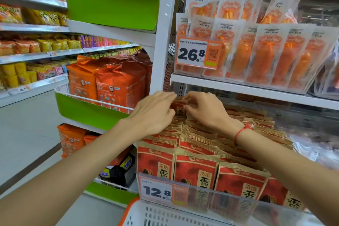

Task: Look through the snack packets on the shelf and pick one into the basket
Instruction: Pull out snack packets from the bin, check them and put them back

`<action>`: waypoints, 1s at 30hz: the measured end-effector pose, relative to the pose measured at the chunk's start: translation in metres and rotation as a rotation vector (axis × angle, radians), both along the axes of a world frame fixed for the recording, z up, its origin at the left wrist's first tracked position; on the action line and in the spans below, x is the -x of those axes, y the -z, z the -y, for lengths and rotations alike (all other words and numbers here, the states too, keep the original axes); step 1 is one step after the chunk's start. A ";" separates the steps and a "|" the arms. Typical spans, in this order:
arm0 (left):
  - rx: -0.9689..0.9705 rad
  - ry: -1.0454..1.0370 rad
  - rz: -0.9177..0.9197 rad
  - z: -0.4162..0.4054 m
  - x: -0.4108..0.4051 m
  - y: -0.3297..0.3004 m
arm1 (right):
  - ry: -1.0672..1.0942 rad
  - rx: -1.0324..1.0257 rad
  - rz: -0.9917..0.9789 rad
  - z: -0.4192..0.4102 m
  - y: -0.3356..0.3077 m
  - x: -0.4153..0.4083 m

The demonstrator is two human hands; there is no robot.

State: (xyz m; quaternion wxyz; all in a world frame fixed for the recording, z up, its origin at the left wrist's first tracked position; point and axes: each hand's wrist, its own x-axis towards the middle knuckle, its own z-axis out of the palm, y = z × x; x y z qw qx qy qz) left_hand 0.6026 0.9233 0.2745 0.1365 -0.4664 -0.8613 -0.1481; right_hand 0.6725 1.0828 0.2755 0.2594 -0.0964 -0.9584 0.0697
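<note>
Sitting lowest in view, under the shelf edge: white basket (165, 216) with orange rim. Showing "12.8" on the price tag (157, 191) clipped to the clear shelf guard. Standing in rows behind it: red-and-tan snack packets (194, 167) bearing Chinese characters. Reaching deep over those rows, both forearms outstretched: left hand (156, 113), fingers extended and relaxed, touching a rear packet (178, 106); right hand (205, 110), red wrist cord, pinching that same packet. Reading "26.8" on the orange tag (198, 53) above, before orange sausage packs (275, 57).
</note>
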 end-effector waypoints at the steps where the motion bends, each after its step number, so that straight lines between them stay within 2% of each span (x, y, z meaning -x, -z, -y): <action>1: 0.080 -0.008 0.015 -0.003 -0.001 -0.001 | -0.010 -0.057 -0.050 0.001 0.001 0.000; 3: 0.182 -0.027 0.003 -0.009 -0.001 -0.004 | -0.017 -0.176 -0.092 0.001 0.002 -0.001; 5: 0.238 -0.029 -0.006 -0.014 0.001 -0.009 | -0.004 -0.196 -0.074 -0.002 -0.002 0.000; 8: 0.340 -0.032 0.024 -0.024 0.010 -0.009 | 0.021 -0.186 0.030 -0.006 -0.006 0.008; 11: 0.475 -0.052 -0.014 -0.034 0.019 0.002 | 0.039 -0.270 0.146 -0.005 -0.001 0.020; 14: 0.434 -0.064 -0.024 -0.038 0.020 0.004 | 0.062 -0.331 0.164 -0.005 0.003 0.029; 18: 0.321 -0.069 -0.104 -0.034 0.018 0.001 | 0.103 -0.205 0.267 -0.007 0.001 0.036; 20: 0.378 -0.086 -0.177 -0.032 0.017 0.003 | 0.125 -0.130 0.258 -0.009 -0.001 0.040; 22: 0.453 -0.103 -0.189 -0.033 0.017 0.004 | 0.141 -0.168 0.254 -0.010 -0.003 0.044; 25: 0.552 -0.098 -0.171 -0.036 0.019 0.000 | 0.148 -0.211 0.330 -0.009 -0.008 0.051; 30: 0.690 -0.078 -0.101 -0.044 0.029 0.000 | 0.172 -0.097 0.489 -0.011 -0.007 0.065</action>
